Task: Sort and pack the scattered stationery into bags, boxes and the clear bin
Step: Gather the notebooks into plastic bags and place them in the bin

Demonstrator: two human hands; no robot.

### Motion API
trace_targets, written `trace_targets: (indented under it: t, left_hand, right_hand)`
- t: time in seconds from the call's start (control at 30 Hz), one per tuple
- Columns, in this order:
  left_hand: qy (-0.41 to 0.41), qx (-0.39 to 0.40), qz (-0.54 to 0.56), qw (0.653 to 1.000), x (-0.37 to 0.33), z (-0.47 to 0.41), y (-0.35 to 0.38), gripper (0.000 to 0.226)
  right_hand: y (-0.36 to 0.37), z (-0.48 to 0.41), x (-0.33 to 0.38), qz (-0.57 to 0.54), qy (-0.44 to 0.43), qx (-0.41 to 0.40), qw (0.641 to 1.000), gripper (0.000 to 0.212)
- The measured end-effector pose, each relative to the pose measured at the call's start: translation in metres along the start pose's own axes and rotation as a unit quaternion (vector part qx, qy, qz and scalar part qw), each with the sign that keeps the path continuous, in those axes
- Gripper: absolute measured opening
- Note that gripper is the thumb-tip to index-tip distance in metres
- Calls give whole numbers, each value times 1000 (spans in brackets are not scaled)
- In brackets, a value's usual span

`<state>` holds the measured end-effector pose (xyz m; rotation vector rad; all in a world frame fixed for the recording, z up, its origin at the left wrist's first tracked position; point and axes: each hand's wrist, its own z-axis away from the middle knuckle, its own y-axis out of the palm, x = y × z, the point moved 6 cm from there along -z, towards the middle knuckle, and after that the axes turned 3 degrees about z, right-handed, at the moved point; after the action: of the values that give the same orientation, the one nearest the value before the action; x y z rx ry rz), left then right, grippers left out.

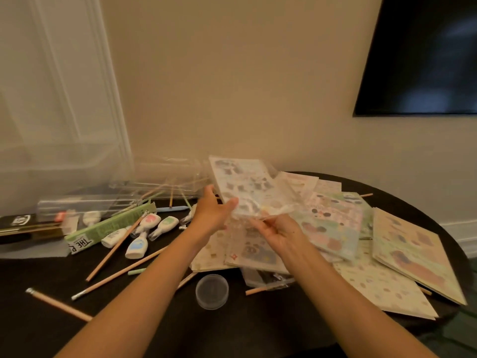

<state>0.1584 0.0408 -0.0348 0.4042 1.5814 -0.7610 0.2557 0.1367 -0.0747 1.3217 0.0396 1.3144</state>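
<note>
Just above the middle of the frame, the left hand (214, 213) grips the lower left edge of a sticker sheet (242, 182), thumb in front and fingers behind. The right hand (277, 235) pinches the crumpled mouth of a thin clear sleeve (260, 211) just below it. Both look feather-light: the sheet probably bends and creases easily and the film is likely slippery, so an edge hold with the sheet kept flat seems wisest.

Green box (108, 227) end flap: "THE P…", upside down, cut off. Black box's (23, 223) label unreadable.
</note>
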Motion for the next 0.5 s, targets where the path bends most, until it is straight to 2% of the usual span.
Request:
trace_targets:
  t: [0.07, 0.13, 0.23, 0.4, 0.5]
  left_hand:
    - [-16, 62, 55, 996, 7, 2, 4, 53]
    - [-21, 77, 76, 994, 10, 4, -1, 50]
    - [-38, 102, 25, 994, 11, 11, -14, 31]
    - [-61, 52, -68, 995, 18, 10, -60, 35]
    - [-103, 35, -73, 991, 38, 9, -77, 25]
  right_hand:
    - [4, -4, -12, 41, 17, -2, 999, 48]
    - [9, -10, -24, 82, 31, -2, 996, 43]
    - [19, -17, -37, 111, 27, -10, 993, 42]
    - [52, -27, -71, 89, 20, 23, 996, 46]
    - [61, -31, -88, 115, 54, 30, 991, 41]
